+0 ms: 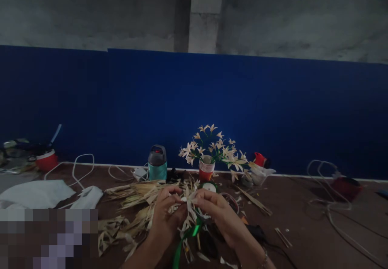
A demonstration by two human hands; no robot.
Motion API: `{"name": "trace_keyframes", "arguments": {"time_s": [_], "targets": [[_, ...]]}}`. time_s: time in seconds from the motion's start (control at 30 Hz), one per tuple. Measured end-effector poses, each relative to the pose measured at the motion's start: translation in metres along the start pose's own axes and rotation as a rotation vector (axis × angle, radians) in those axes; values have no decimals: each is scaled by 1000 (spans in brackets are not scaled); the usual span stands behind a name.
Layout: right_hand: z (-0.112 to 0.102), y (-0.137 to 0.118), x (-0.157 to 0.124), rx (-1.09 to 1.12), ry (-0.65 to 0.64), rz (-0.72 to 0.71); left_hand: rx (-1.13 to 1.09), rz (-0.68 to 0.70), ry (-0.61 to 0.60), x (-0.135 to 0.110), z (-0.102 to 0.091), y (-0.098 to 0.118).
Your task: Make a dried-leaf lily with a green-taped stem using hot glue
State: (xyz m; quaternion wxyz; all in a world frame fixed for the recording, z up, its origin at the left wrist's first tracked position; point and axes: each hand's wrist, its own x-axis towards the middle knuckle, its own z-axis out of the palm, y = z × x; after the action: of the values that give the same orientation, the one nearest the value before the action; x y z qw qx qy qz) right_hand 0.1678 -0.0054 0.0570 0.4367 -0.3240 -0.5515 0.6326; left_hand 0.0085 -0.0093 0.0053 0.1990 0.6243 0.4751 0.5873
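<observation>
My left hand (166, 214) and my right hand (216, 213) meet over the brown table, both pinched on a pale leaf flower (189, 204) whose stem is wrapped in green ribbon (185, 236). The ribbon hangs down between my wrists. Under my hands lies a heap of dried pale leaf strips (139, 208). Just beyond my right hand sits a roll of green tape (209, 187). A red-and-white cup (206, 169) holding several finished pale flowers (212, 148) stands behind it.
A teal flask with a dark lid (157, 162) stands near the blue wall (194, 107). White cloths (45, 194) lie at left, white cables (81, 168) run along the back, a red pot (46, 160) far left, more cables (333, 204) right.
</observation>
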Motion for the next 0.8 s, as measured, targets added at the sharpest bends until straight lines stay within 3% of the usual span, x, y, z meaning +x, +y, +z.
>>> {"name": "trace_keyframes", "arguments": {"time_s": [0.17, 0.33, 0.53, 0.63, 0.8], "targets": [[1, 6, 4, 15, 112, 20, -1, 13, -46, -1, 0, -1], [-2, 4, 3, -23, 97, 67, 14, 34, -99, -1, -1, -6], [0, 2, 3, -27, 150, -54, 7, 51, -135, -3, -1, -8], [0, 6, 6, -14, 200, -38, 25, 65, -174, -2, -2, -6], [-3, 7, 6, 25, 104, 48, -25, 75, -206, -1, -2, -8]]}}
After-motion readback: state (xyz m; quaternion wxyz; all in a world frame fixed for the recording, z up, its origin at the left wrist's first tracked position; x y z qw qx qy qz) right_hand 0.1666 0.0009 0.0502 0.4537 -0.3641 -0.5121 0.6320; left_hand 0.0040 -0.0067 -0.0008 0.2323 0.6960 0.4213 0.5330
